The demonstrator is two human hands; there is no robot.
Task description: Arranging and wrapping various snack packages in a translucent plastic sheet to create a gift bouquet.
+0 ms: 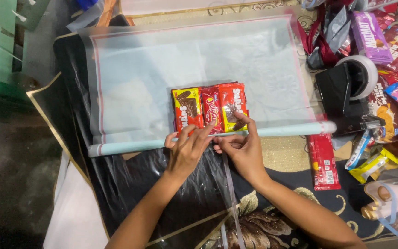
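A home floor set up for gift wrapping: a patterned carpet (277, 152) carries a roll of clear wrapping film (199, 69), a black tape dispenser (346, 92) at its right edge, and loose snack packets (392, 106) beyond.

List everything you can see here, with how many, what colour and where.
snack packets: three, red and yellow, side by side on the sheet
wrapping sheet: one, translucent pale blue, spread out
sheet roll: one, pale blue, along the near edge
tape dispenser: one, black, right of the sheet
loose snacks: many, mixed colours, far right
red packet: one, below the roll
left hand: on the packets' near edge
right hand: beside it, touching the packets
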